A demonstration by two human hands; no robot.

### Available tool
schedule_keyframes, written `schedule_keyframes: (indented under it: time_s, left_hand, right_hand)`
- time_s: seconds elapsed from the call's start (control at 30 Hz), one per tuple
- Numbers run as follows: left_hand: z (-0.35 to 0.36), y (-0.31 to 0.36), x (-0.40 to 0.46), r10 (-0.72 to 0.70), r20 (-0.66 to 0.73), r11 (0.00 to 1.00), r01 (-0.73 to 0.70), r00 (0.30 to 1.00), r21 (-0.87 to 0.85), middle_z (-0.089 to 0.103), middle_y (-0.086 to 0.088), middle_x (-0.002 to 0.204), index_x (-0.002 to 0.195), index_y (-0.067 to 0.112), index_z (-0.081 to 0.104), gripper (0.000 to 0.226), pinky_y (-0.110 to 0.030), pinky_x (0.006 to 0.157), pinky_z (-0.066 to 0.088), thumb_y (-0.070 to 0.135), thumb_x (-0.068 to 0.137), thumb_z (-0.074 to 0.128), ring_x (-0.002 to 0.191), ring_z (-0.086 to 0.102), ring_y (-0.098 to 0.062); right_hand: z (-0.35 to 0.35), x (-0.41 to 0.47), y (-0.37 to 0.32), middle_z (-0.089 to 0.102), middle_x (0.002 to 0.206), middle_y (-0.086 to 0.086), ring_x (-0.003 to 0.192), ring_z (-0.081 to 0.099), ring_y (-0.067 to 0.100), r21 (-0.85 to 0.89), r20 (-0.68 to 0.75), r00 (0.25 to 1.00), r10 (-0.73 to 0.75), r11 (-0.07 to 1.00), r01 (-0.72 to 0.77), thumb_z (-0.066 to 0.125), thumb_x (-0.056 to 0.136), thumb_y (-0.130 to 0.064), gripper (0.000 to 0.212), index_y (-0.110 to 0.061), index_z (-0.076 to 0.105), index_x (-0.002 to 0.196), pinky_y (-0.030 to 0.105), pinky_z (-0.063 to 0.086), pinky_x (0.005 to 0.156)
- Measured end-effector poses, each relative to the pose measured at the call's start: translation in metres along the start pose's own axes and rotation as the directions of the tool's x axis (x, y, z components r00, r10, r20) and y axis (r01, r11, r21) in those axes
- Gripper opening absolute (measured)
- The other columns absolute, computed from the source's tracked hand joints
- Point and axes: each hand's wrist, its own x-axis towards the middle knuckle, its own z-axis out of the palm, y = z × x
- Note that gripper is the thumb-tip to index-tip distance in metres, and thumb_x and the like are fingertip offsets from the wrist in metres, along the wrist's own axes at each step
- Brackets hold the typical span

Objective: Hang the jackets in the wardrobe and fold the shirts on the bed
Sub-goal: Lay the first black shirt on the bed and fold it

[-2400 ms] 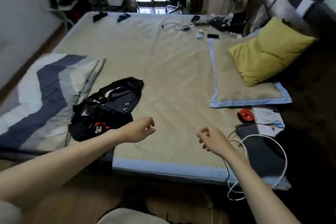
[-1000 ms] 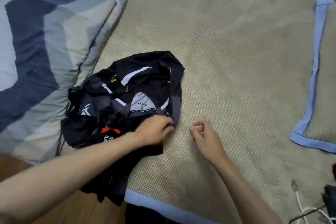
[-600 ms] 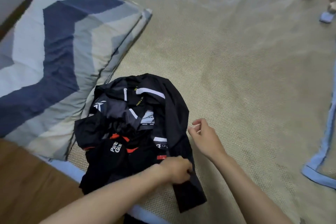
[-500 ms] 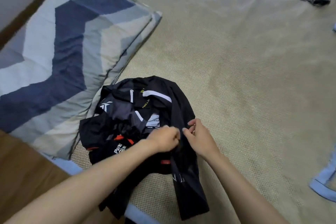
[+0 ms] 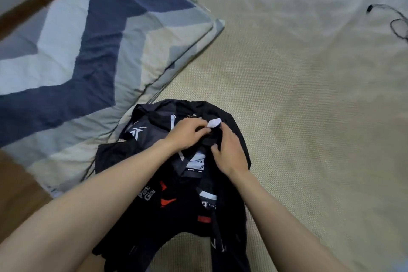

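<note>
A heap of black garments [image 5: 176,201] is seen on the woven beige mat [image 5: 309,117] of the bed, and places are given from this heap. At its near end a dark strip hangs toward the bottom edge of the view, and a pale letter-like mark on it cannot be read. On the heap's near left part, white lettering is seen tilted and only partly legible, something like "Par" over "Ga", with red angular marks just beside it; to the right of that a white band and a small red patch are seen, with faint writing that cannot be made out. Further up, a grey-white label with small dark print is partly covered by the hands and is too blurred to read. On top of the heap's far half the left hand [image 5: 187,133] and the right hand [image 5: 227,152] are set close together, fingers curled; black fabric is pinched by both, and a small white piece [image 5: 213,122] is seen between their fingertips. Which garments are shirts and which jackets cannot be told. On the heap's far left part a white angular logo is printed. Beyond the heap to the left, a folded quilt [image 5: 99,46] in blue, grey and white zigzag is laid, touching it. Far off to the right, a dark cable [image 5: 395,20] is cut by the frame edge.
</note>
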Motion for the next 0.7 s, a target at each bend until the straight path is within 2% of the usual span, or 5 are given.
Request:
schedule_keyframes:
  time_s: [0.13, 0.27, 0.37, 0.53, 0.7]
  left_hand:
    - [0.030, 0.035, -0.039, 0.181, 0.144, 0.975, -0.197, 0.973, 0.103, 0.066, 0.003, 0.089, 0.090, 0.018, 0.067, 0.020, -0.041, 0.083, 0.047, 0.032, 0.097, 0.055, 0.089, 0.062, -0.020]
    - [0.025, 0.022, -0.063, 0.212, 0.264, 0.957, -0.254, 0.941, 0.138, 0.069, 0.009, 0.095, 0.094, 0.028, 0.070, 0.014, -0.034, 0.088, 0.045, 0.035, 0.091, 0.057, 0.094, 0.064, -0.012]
    - [0.004, 0.002, -0.054, 0.119, 0.089, 0.969, -0.135, 0.989, 0.205, 0.070, 0.007, 0.104, 0.102, 0.026, 0.070, 0.021, -0.036, 0.093, 0.047, 0.027, 0.084, 0.061, 0.104, 0.064, -0.017]
    - [-0.026, -0.042, -0.019, -0.288, 0.021, 0.815, 0.234, 0.957, 0.530, 0.048, -0.003, 0.148, 0.149, 0.027, 0.039, 0.068, -0.047, 0.108, 0.033, 0.044, 0.088, 0.065, 0.135, 0.044, -0.030]
    - [-0.011, -0.040, -0.017, -0.207, 0.062, 0.855, 0.150, 0.976, 0.497, 0.064, 0.000, 0.124, 0.121, 0.029, 0.064, 0.027, -0.043, 0.104, 0.035, 0.038, 0.096, 0.060, 0.123, 0.055, -0.027]
  right_hand:
    - [-0.012, 0.002, 0.011, 0.048, 0.148, -0.007, 0.133, 0.049, 0.009, 0.188, 0.109, 0.992, -0.062, 0.981, 0.041, 0.057, 0.085, 0.001, 0.081, -0.028, 0.031, 0.157, 0.022, 0.035, 0.111]
    - [-0.015, -0.017, 0.035, 0.068, 0.109, -0.005, 0.109, 0.064, 0.020, -0.172, 0.326, 0.944, -0.055, 0.978, 0.116, 0.066, 0.082, -0.008, 0.032, -0.023, 0.070, 0.111, 0.031, 0.051, 0.090]
    - [-0.019, -0.037, 0.061, 0.070, 0.083, -0.010, 0.086, 0.068, 0.018, -0.180, 0.300, 0.953, 0.050, 0.984, 0.005, 0.069, 0.082, -0.016, 0.013, -0.030, 0.069, 0.082, 0.037, 0.055, 0.077]
    - [-0.033, -0.062, 0.086, 0.070, 0.099, -0.007, 0.094, 0.068, 0.016, -0.053, 0.278, 0.941, 0.195, 0.981, -0.188, 0.076, 0.075, -0.016, 0.038, -0.022, 0.066, 0.110, 0.038, 0.055, 0.089]
    - [-0.036, -0.069, 0.074, 0.064, 0.106, -0.013, 0.107, 0.062, 0.013, -0.009, 0.195, 0.962, 0.193, 0.981, -0.195, 0.081, 0.072, -0.040, 0.072, -0.018, 0.047, 0.131, 0.037, 0.052, 0.096]
